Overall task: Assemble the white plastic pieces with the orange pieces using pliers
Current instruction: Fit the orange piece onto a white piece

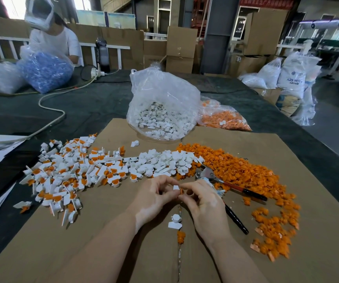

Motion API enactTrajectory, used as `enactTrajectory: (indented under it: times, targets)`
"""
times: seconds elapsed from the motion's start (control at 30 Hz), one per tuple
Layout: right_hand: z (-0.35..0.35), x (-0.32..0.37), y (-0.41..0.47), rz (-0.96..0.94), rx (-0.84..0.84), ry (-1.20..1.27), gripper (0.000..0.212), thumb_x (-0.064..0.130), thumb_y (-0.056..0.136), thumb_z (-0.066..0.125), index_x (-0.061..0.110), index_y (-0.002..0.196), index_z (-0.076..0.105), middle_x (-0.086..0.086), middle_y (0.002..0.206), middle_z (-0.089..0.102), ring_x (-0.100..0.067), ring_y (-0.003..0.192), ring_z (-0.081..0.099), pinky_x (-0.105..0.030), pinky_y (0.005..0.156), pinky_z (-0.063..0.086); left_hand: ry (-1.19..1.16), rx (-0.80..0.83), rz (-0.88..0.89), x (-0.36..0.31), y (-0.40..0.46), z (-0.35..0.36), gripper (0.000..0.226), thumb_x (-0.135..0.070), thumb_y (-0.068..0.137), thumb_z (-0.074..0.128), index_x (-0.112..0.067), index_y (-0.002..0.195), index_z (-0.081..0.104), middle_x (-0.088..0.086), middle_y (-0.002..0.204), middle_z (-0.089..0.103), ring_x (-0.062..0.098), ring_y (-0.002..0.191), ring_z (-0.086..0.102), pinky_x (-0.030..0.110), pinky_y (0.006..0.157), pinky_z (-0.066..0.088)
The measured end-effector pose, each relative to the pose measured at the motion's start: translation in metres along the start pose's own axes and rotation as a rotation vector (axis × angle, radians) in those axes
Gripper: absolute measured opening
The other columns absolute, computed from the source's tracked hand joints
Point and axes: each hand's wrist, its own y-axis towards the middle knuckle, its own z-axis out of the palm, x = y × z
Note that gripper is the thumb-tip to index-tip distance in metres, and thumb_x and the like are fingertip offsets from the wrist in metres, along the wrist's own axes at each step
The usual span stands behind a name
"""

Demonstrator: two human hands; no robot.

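While my left hand [154, 193] pinches the small white plastic piece [176, 187] against the orange plastic piece [182, 191] in my right hand's [202, 198] grip, the red-handled metal pliers [225, 183] lie untouched just right, nearest that hand.

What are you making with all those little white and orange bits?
Little two-part pieces. The left hand pinches a white piece and the right hand pinches an orange piece, bringing them together. The pliers lie unused on the cardboard. Joined pieces are heaped on the left, loose orange ones on the right.
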Motion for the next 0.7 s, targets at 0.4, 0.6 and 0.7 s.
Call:
enactTrajectory:
  times: [0.4, 0.6, 0.7]
  targets:
    - [0.002, -0.002, -0.001, -0.013, -0.007, -0.021, 0.018, 0.010, 0.078, 0.074, 0.015, 0.095, 0.071, 0.015, 0.085, 0.055, -0.004, 0.079, 0.055, -0.021, 0.071, 0.048, -0.005, -0.016, -0.020, -0.004, -0.001, 0.001, 0.010, -0.017, 0.084, 0.066, -0.025, 0.089, 0.063, 0.002, 0.068, 0.062, 0.009, 0.064, 0.054, 0.019, 0.063, 0.041]
    - [-0.007, -0.003, 0.003, 0.030, -0.185, -0.395, 0.030, 0.016, 0.067, 0.083, 0.011, 0.095, 0.071, -0.004, 0.089, 0.068, -0.026, 0.087, 0.064, -0.040, 0.077, 0.045, -0.078, -0.024, -0.055, -0.008, -0.002, 0.001, 0.009, -0.010, 0.084, 0.066, -0.015, 0.091, 0.062, -0.004, 0.061, 0.066, 0.008, 0.065, 0.067, 0.017, 0.064, 0.049]
    - [-0.022, -0.005, 0.010, 0.285, -0.077, -0.619, 0.042, 0.035, 0.083, 0.067, 0.012, 0.117, 0.060, -0.009, 0.116, 0.061, -0.029, 0.109, 0.055, -0.046, 0.093, 0.038, -0.078, -0.036, -0.063, -0.010, -0.002, 0.002, 0.008, -0.010, 0.085, 0.065, -0.014, 0.090, 0.062, -0.010, 0.053, 0.062, -0.003, 0.055, 0.061, 0.007, 0.055, 0.041]
